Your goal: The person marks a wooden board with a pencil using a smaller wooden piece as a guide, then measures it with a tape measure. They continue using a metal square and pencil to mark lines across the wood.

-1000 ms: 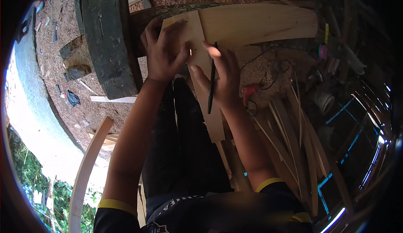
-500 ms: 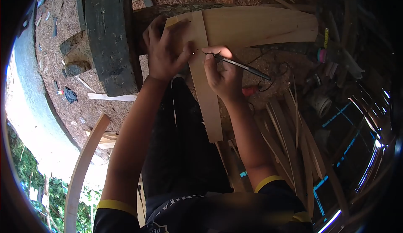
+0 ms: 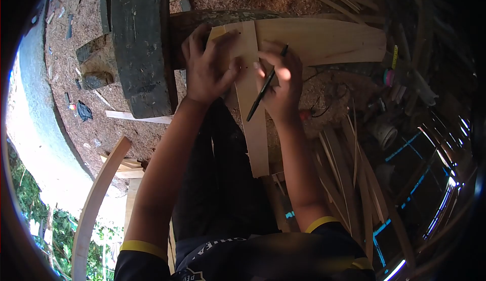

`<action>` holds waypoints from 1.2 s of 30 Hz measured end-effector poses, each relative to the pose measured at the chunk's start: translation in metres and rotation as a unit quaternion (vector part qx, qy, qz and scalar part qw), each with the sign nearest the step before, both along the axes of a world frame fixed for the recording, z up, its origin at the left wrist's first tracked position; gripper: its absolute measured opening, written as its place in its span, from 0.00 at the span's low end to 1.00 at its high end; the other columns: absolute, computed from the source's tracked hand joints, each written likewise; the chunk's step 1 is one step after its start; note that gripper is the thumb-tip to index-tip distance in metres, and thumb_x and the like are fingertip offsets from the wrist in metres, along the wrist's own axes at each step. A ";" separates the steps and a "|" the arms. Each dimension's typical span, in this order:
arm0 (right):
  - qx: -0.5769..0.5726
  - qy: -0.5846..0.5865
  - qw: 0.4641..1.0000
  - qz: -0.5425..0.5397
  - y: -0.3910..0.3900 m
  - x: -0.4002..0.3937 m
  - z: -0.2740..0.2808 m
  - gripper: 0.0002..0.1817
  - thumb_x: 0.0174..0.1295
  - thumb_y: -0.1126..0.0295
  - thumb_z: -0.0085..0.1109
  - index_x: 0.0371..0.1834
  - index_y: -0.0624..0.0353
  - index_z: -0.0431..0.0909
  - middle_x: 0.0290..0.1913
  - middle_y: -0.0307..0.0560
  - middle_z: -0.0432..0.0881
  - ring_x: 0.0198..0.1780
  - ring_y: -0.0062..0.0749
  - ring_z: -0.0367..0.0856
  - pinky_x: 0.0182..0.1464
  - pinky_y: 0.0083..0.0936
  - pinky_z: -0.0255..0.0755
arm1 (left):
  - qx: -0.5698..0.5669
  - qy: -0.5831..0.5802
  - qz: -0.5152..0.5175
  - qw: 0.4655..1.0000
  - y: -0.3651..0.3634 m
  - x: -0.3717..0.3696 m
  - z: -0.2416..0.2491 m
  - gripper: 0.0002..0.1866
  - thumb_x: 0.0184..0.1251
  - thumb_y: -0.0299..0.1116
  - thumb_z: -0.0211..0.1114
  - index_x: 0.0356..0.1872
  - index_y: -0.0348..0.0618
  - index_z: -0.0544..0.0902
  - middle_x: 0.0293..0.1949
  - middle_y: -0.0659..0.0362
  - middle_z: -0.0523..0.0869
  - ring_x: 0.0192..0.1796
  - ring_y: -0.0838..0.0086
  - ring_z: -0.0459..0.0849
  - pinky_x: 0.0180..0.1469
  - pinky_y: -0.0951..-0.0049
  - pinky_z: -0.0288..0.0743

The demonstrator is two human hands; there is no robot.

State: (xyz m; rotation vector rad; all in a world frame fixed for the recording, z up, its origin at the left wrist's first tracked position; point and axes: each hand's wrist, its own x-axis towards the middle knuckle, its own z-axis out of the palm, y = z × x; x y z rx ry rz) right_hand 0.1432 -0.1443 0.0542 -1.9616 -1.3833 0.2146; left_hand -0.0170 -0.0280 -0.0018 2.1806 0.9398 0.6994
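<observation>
My left hand [image 3: 205,73] lies with fingers spread and bent over the left end of a narrow, tapering wooden board [image 3: 252,144]. That board crosses on top of a wider pale plank [image 3: 334,40], which stretches to the right. Small dark dots show on the wood near my left thumb and fingertips. A dark pen [image 3: 260,96] is held among the fingers of my right hand [image 3: 284,91], slanted across the narrow board. My right fingertips are right at that board's edge, over the wide plank.
A thick dark beam [image 3: 142,48] stands left of the boards. Shavings cover the ground. Thin wooden strips [image 3: 349,174] lie at lower right, and a curved strip [image 3: 98,200] rises at left. A yellow tape measure [image 3: 395,58] shows at right.
The pen has swung round in my right hand, from pointing at the board to lying slanted with its lower end toward me. My left hand keeps its place on the board.
</observation>
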 end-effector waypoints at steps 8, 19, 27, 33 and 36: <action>0.013 -0.021 0.995 0.092 0.078 0.051 -0.019 0.18 0.70 0.65 0.80 0.61 0.51 0.90 0.69 0.49 0.92 0.75 0.54 0.85 0.82 0.57 0.69 | -0.028 -0.002 0.014 1.000 0.001 0.002 0.001 0.32 0.67 0.52 0.75 0.72 0.56 0.88 0.74 0.38 0.77 0.75 0.38 0.73 0.80 0.41 0.64; -0.098 -0.025 0.987 0.121 0.082 0.052 -0.015 0.15 0.71 0.58 0.77 0.58 0.40 0.90 0.64 0.31 0.95 0.62 0.34 0.90 0.78 0.52 0.65 | -0.134 -0.089 0.056 0.985 -0.003 0.005 -0.005 0.40 0.69 0.43 0.77 0.78 0.39 0.73 0.74 0.39 0.79 0.75 0.42 0.75 0.80 0.43 0.63; -0.138 -0.030 0.981 0.133 0.087 0.054 -0.009 0.15 0.69 0.57 0.79 0.57 0.37 0.92 0.62 0.25 0.96 0.56 0.27 0.89 0.77 0.47 0.64 | -0.147 -0.036 0.035 0.988 0.000 0.002 -0.001 0.44 0.68 0.46 0.78 0.80 0.36 0.70 0.72 0.40 0.79 0.74 0.44 0.77 0.79 0.44 0.63; -0.159 -0.024 0.978 0.133 0.089 0.053 -0.008 0.14 0.68 0.55 0.79 0.55 0.35 0.93 0.61 0.24 0.97 0.56 0.27 0.88 0.74 0.45 0.64 | -0.186 -0.019 0.006 0.982 0.005 -0.001 0.003 0.43 0.69 0.44 0.75 0.79 0.33 0.69 0.73 0.36 0.73 0.75 0.45 0.71 0.79 0.47 0.66; -0.167 -0.018 0.976 0.137 0.088 0.054 -0.007 0.14 0.69 0.54 0.78 0.56 0.35 0.93 0.61 0.25 0.97 0.56 0.27 0.88 0.71 0.44 0.64 | -0.201 -0.023 0.013 0.979 0.005 0.000 0.002 0.41 0.70 0.42 0.75 0.78 0.33 0.69 0.72 0.37 0.74 0.74 0.46 0.72 0.78 0.48 0.67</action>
